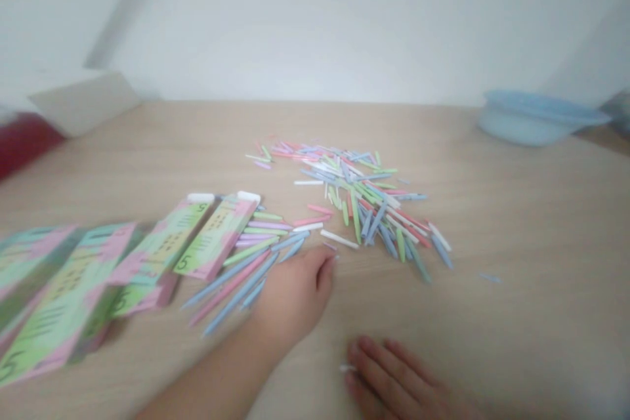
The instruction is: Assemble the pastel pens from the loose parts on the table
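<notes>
My left hand [295, 295] is closed, fingers curled down beside a row of slim pastel sticks [246, 275] in blue, pink, green and purple. A short purple stick [329, 247] shows by its fingertips; whether they pinch it I cannot tell. Low in the view, my right hand [394, 380] has its thumb and fingers drawn together, with a small white piece [347, 367] at their tips. Beyond both hands lies a loose pile of mixed sticks [374, 203], some blue, green, red and white. The picture is blurred.
Several long patterned boxes [216, 236] marked with a 5 lie slanted at the left. A blue basin [536, 119] stands at the back right. A pale box [86, 104] and a red thing [27, 141] are at the back left, near the wall.
</notes>
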The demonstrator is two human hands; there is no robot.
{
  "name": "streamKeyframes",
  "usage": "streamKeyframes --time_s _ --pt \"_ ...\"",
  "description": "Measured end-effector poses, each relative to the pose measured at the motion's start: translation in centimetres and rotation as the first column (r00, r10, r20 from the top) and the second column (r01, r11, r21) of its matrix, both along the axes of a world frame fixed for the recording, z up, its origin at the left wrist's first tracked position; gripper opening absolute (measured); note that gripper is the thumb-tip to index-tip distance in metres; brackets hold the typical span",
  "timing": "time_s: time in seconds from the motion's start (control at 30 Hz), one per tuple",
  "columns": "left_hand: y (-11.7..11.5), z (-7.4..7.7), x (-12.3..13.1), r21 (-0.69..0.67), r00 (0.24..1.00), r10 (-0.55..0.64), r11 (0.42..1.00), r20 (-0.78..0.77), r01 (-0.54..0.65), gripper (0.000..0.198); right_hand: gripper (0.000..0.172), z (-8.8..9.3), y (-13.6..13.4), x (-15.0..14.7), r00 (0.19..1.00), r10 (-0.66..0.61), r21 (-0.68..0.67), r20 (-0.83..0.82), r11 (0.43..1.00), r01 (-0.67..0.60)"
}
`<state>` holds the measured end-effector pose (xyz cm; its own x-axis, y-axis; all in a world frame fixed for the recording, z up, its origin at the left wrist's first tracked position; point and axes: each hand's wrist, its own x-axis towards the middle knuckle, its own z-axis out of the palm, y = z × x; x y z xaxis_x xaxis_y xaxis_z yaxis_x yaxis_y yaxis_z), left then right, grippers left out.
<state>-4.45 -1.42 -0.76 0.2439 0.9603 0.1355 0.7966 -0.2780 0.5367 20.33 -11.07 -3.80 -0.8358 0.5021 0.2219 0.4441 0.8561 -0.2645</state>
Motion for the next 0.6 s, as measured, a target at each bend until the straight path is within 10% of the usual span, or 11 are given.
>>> streamKeyframes --time_s 0.23,0.6 --pt "-0.1 -0.1 -0.3 0.024 0.982 0.006 1.0 0.189 -0.011 0.027 0.091 3.9 5.7 0.0 0.992 -0.036 -0.312 0.12 0.947 0.072" --pt "-0.3 0.3 -0.3 0.028 0.935 -0.038 0.999 0.353 0.03 0.024 0.069 2.8 17.9 -3.4 0.997 -0.022 -0.119 0.073 0.992 0.031"
